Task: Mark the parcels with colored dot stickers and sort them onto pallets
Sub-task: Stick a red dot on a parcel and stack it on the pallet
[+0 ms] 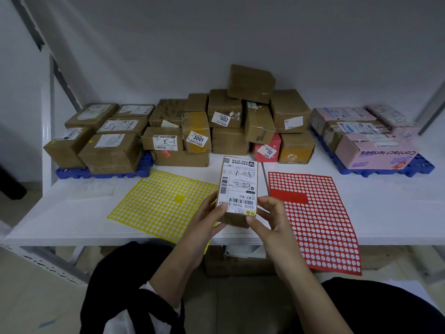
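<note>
While both hands (pixel 204 220) (pixel 269 218) grip it, the parcel (pixel 237 189) hangs above the table (pixel 72 213).

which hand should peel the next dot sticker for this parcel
Probably right: the right hand is beside the red sticker sheet, while the left hand can keep holding the parcel.

A white desk (pixel 72 213) carries a yellow dot-sticker sheet (pixel 163 203) and a red dot-sticker sheet (pixel 320 225), the red one overhanging the front edge. Behind them, a heap of brown parcels (pixel 231 126) sits directly on the desk, between two blue pallets (pixel 103 171) (pixel 390 170) at left and right.
</note>
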